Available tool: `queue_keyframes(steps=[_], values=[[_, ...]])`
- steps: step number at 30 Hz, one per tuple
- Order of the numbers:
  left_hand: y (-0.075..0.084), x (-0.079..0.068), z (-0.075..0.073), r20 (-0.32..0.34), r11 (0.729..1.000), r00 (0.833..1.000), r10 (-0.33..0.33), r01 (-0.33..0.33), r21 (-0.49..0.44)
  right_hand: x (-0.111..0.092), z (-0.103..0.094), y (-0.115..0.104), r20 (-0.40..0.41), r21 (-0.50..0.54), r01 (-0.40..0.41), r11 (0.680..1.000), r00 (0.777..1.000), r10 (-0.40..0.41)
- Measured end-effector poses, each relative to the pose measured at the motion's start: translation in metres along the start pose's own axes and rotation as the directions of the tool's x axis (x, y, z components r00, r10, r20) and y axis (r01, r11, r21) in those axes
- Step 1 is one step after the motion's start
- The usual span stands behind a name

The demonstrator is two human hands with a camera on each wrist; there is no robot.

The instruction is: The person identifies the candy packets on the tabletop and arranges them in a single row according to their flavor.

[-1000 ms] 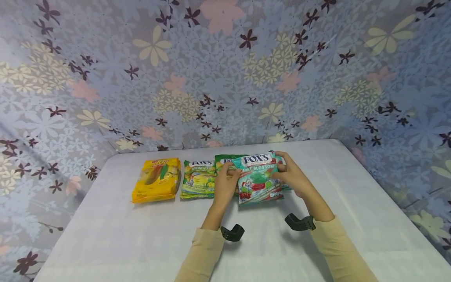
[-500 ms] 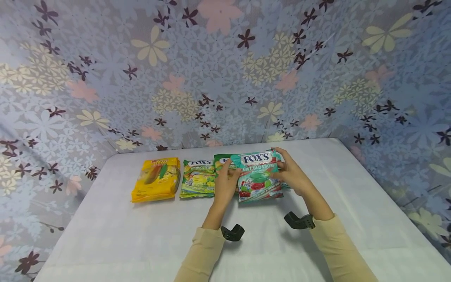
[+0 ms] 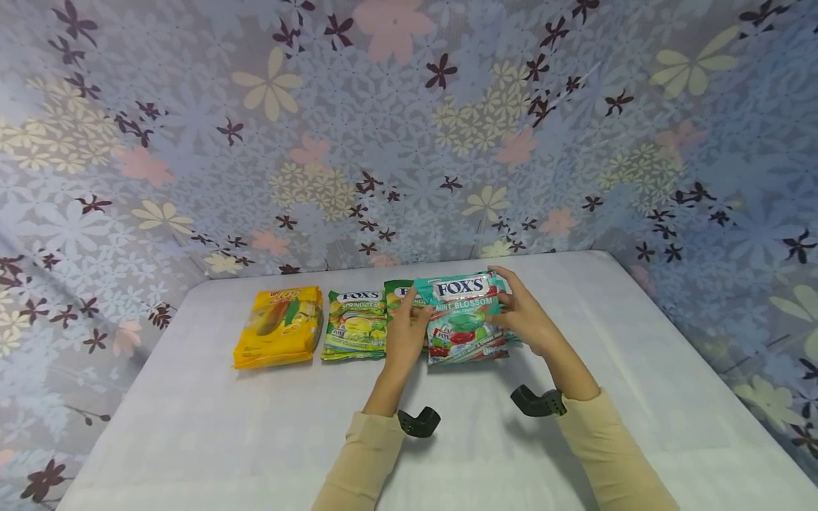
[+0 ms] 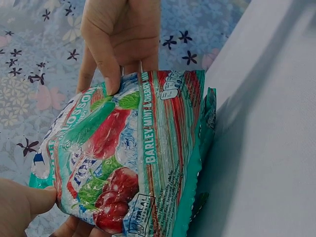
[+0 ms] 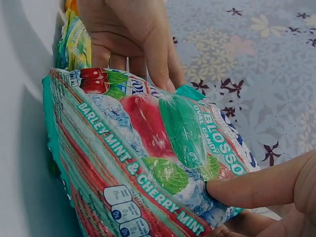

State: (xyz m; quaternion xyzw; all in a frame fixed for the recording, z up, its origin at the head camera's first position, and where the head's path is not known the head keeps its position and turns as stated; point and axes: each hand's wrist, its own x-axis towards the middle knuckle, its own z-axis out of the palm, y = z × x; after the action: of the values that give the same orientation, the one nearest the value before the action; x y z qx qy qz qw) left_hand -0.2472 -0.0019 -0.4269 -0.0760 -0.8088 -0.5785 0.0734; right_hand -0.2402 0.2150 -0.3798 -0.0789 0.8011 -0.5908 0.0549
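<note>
Both hands hold a teal and red Fox's Mint Blossom candy bag (image 3: 465, 328) by its sides, front facing up toward the head. The left hand (image 3: 406, 332) grips its left side, thumb on the front; the right hand (image 3: 529, 318) pinches the other side. In the left wrist view, the right thumb presses the front of the bag (image 4: 170, 128), and fingers of the left hand (image 4: 22, 205) curl behind it. A second teal bag (image 4: 210, 111) shows just behind the held one, mostly hidden.
Left of the held bag lie a yellow candy bag (image 3: 280, 330), a green Fox's Spring Tea bag (image 3: 353, 328) and another green bag (image 3: 393, 292), partly covered by the left hand. A white-covered table (image 3: 224, 440) meets a flowered cloth backdrop (image 3: 409, 156).
The held bag has risen and tilted very slightly, still in both hands. The whole head view has shifted a little; the other bags lie where they were.
</note>
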Motion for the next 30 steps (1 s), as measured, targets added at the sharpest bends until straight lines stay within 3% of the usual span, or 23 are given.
queue_keyframes(steps=[19, 30], values=[[-0.002, 0.001, 0.000, 0.007, 1.000, 1.000, 0.000, 0.000, -0.015, 0.001, 0.001, 0.000, 0.003, -0.011, -0.011, 1.000, 1.000, 0.011], [0.014, 0.015, 0.018, 0.174, 0.995, 0.982, -0.068, 0.078, -0.055, 0.000, -0.030, 0.006, -0.009, -0.066, -0.052, 0.996, 0.999, 0.051]])
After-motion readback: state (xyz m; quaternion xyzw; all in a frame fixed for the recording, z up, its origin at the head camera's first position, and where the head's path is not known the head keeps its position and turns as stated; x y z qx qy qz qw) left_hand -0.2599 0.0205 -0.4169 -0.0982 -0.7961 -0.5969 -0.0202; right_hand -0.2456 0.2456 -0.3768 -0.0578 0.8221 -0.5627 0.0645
